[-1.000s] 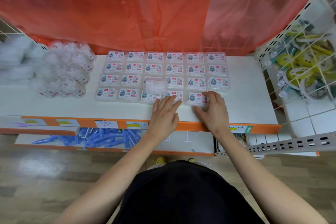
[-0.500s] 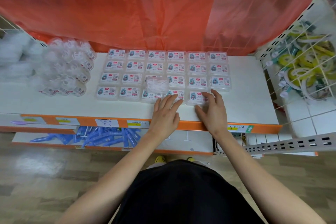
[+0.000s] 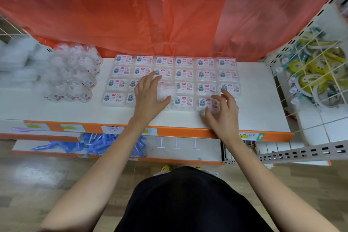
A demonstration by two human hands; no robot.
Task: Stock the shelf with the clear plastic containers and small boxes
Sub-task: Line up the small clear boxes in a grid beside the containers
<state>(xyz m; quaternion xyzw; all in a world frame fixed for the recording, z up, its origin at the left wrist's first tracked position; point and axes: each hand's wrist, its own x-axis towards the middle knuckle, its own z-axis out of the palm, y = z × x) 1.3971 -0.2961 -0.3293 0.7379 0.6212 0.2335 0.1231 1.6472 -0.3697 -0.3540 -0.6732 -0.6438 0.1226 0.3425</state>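
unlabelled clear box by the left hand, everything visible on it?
Small clear plastic box, no label showing, whitish contents dim through it. It lies slightly skewed among the labelled boxes, third column from the left, toward the front of the white shelf. The open left hand brackets its left side, thumb at its front edge; contact unclear.

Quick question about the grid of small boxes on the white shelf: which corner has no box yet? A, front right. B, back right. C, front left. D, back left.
A: the front row ends at the box beside the right hand, and the white shelf to the right of that box is bare.
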